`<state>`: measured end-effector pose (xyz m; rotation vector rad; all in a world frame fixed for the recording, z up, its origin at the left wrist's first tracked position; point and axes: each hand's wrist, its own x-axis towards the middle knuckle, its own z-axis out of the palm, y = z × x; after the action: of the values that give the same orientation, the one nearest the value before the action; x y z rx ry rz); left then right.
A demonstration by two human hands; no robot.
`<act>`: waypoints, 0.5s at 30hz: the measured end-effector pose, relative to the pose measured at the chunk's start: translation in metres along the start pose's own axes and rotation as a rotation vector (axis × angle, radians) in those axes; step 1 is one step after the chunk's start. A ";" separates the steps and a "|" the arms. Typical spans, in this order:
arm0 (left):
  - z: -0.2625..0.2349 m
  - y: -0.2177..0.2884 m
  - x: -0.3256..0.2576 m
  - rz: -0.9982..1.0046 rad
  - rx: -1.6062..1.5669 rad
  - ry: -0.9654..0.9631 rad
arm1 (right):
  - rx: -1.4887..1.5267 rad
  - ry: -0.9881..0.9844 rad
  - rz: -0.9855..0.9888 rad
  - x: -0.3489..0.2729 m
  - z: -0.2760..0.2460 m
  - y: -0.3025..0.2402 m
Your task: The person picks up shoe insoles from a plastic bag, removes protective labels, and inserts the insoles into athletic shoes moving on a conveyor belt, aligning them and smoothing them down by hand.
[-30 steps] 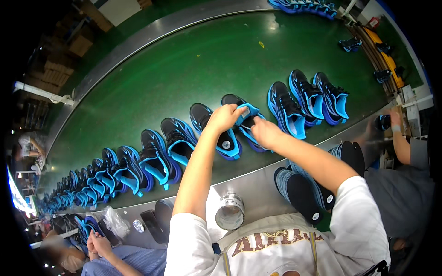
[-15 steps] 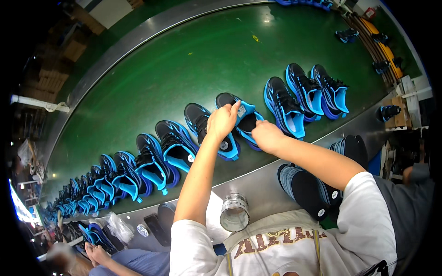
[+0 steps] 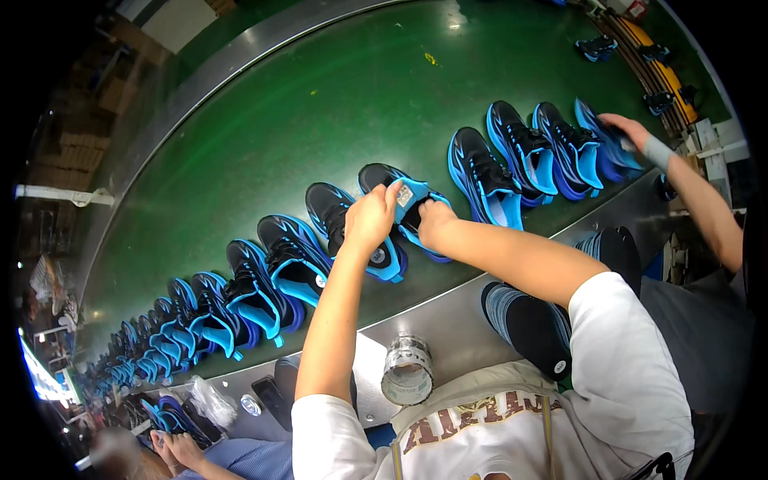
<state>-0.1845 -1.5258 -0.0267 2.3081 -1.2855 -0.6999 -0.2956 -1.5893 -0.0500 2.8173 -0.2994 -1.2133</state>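
Observation:
A black and blue sneaker (image 3: 376, 173) stands on the green belt in front of me, toe pointing away. My left hand (image 3: 371, 219) is closed on its blue tongue, pulling it up so a pale label (image 3: 405, 195) shows. My right hand (image 3: 437, 226) is at the shoe's opening, its fingers bunched and reaching inside; the fingertips and whatever they hold are hidden. Directly left stands another sneaker (image 3: 326, 205), partly behind my left hand. To the right, a further sneaker (image 3: 474, 164) stands apart from both hands.
A long row of matching sneakers (image 3: 240, 268) runs left along the green belt (image 3: 240, 144). On the metal ledge (image 3: 460, 320) lie a tape roll (image 3: 408, 372), a phone (image 3: 272, 400) and black striped insoles (image 3: 524, 332). Co-workers' hands show at right (image 3: 628, 128) and lower left (image 3: 176, 448).
My right hand has moved from the shoe's collar further into its opening. My left hand still holds the tongue. A co-worker's hand has come in at right, on a blurred blue shoe.

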 end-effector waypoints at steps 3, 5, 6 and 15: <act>0.001 -0.004 0.001 0.009 -0.048 -0.006 | -0.141 -0.105 -0.081 0.000 -0.005 0.001; 0.001 -0.006 0.003 0.002 -0.097 0.003 | -0.157 -0.050 -0.127 0.006 0.002 0.005; 0.002 -0.005 0.004 -0.013 -0.123 0.009 | -0.164 -0.023 -0.150 0.008 0.005 0.007; 0.019 -0.016 0.002 0.396 0.163 0.467 | 0.207 -0.105 -0.380 -0.043 -0.026 0.026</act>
<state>-0.1838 -1.5217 -0.0512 2.0636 -1.5330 0.0741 -0.3094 -1.6067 0.0015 3.0923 0.1223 -1.4805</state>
